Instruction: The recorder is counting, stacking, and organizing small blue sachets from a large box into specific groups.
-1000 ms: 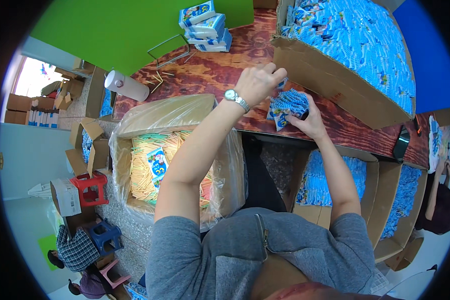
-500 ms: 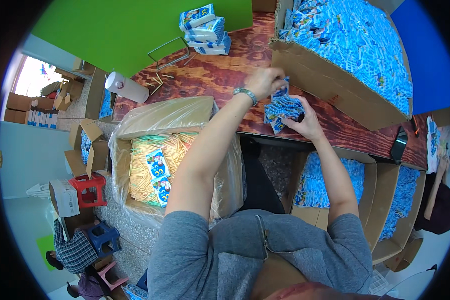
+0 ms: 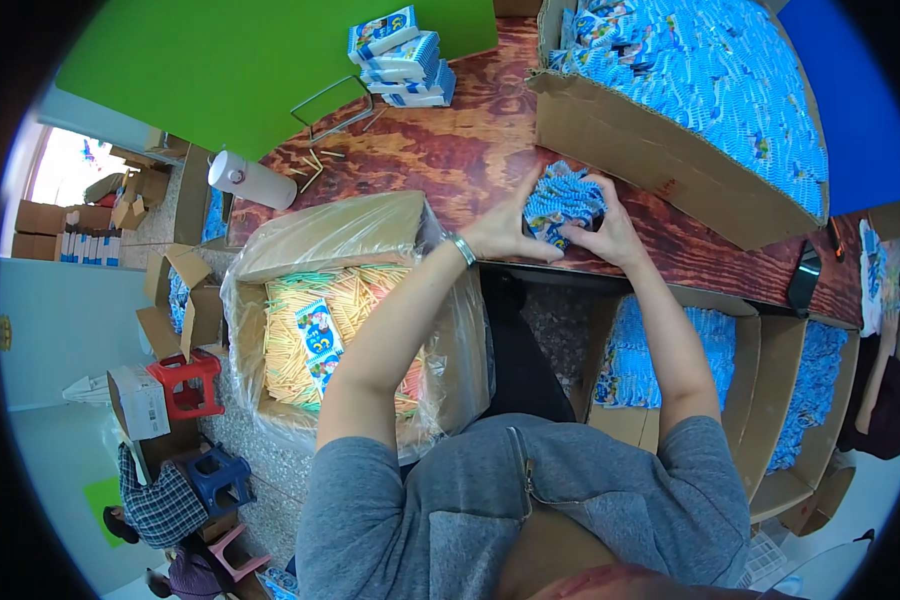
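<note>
A bunched stack of small blue-and-white packets (image 3: 563,200) sits at the near edge of the wooden table, between my two hands. From the left, my left hand (image 3: 507,225), with a bracelet at the wrist, grips it, thumb at the near side and fingers toward the far side. My right hand (image 3: 615,232) closes on the opposite side in the same way. The packets' crimped edges face up; their undersides are hidden. Just beyond stands a large cardboard box (image 3: 660,175) heaped with similar packets.
Left of my lap, a plastic-lined box (image 3: 335,235) holds pale and coloured sticks with blue-white packets on top. On the table (image 3: 450,150) are a white bottle (image 3: 253,178), a wire stand (image 3: 332,108), stacked packs (image 3: 406,62) and a dark phone-like object (image 3: 803,280). Packet-filled boxes (image 3: 747,400) stand below right.
My left hand has come down from above the bunch to its left side and now holds it opposite my right hand. The packets look more tightly gathered. The view has shifted slightly.
</note>
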The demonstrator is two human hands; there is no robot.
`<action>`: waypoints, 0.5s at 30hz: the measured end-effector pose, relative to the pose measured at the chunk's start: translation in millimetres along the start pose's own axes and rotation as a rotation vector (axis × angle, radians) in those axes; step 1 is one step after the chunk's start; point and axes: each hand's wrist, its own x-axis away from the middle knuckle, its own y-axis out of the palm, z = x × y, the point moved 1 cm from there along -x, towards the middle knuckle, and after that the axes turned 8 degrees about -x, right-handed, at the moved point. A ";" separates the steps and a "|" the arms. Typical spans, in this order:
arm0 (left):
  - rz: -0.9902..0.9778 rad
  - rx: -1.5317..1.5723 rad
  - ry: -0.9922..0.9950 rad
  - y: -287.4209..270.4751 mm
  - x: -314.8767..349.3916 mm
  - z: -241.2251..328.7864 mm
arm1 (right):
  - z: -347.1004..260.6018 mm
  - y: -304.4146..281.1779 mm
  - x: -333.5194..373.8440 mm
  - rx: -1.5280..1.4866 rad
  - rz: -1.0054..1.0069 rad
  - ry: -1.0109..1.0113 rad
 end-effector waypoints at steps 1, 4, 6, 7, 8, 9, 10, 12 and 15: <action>0.084 -0.098 0.001 9.4 3.7 -4.1 | -2.1 5.2 -1.4 -0.003 -0.005 -0.002; 0.195 -0.064 0.042 15.0 -1.8 -13.0 | -9.3 16.3 -2.6 -0.135 0.065 -0.170; 0.239 -0.139 0.053 17.4 -5.9 -11.6 | -14.7 15.2 -4.0 -0.206 0.029 -0.047; 0.272 -0.170 0.063 17.6 -7.9 -8.9 | -19.2 12.4 -3.9 -0.206 0.033 -0.043; 0.305 -0.202 0.073 17.6 -9.0 -6.4 | -25.3 9.1 -3.7 -0.137 0.028 -0.091; 0.297 -0.197 0.074 19.8 -8.3 -6.8 | -28.9 7.2 -1.0 -0.067 0.028 -0.136; 0.307 -0.239 0.135 21.2 -6.9 -6.7 | -26.3 5.0 2.2 -0.066 0.034 -0.130; 0.241 -0.334 0.178 22.7 -6.7 -8.0 | -16.4 -2.5 5.6 -0.033 -0.048 -0.127; 0.137 -0.218 0.125 21.1 -8.4 -10.7 | -12.5 2.8 5.8 -0.077 -0.045 -0.152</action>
